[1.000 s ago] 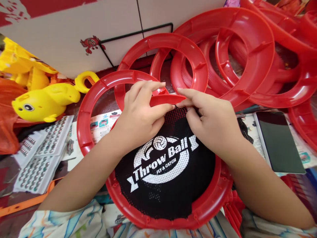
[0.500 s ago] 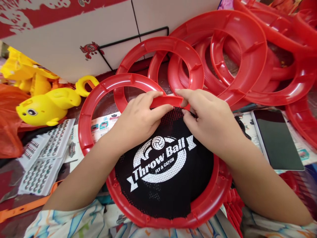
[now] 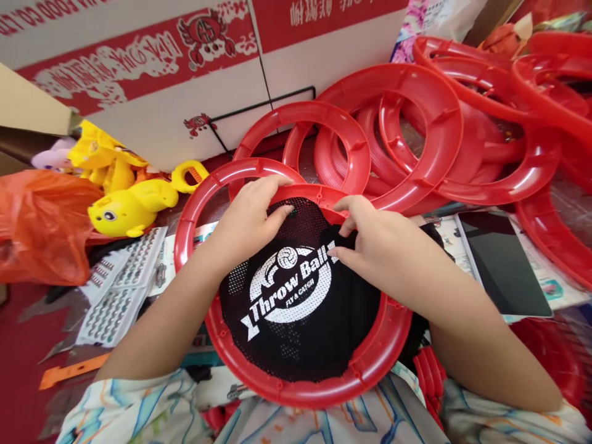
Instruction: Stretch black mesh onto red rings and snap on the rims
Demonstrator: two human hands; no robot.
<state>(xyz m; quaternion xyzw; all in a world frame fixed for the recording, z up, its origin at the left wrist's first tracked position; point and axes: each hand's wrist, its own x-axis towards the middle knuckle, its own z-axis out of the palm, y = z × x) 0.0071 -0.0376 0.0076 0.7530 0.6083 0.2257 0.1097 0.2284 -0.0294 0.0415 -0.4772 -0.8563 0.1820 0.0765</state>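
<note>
A red plastic ring (image 3: 383, 345) lies in front of me, with a black mesh disc (image 3: 333, 333) printed "Throw Ball FLY & CATCH" set within it. My left hand (image 3: 254, 216) rests over the ring's upper left part, fingers stretched along the rim and thumb apart on the mesh. Over the upper right of the disc is my right hand (image 3: 377, 240), its bent fingers near the rim and its thumb separate on the black fabric. The mesh edge under my right hand is partly hidden.
Several loose red rings (image 3: 414, 123) pile up behind. A phone or tablet (image 3: 504, 265) lies right. On the left are a yellow toy (image 3: 132, 209), clear trays of small metal parts (image 3: 111, 308), an orange strip (image 3: 74, 370) and an orange bag (image 3: 41, 228). A printed carton (image 3: 152, 117) stands behind.
My hands have moved apart, and the far rim now shows between them. My right thumb has come down onto the fabric. The view has tilted up, showing more of the carton.
</note>
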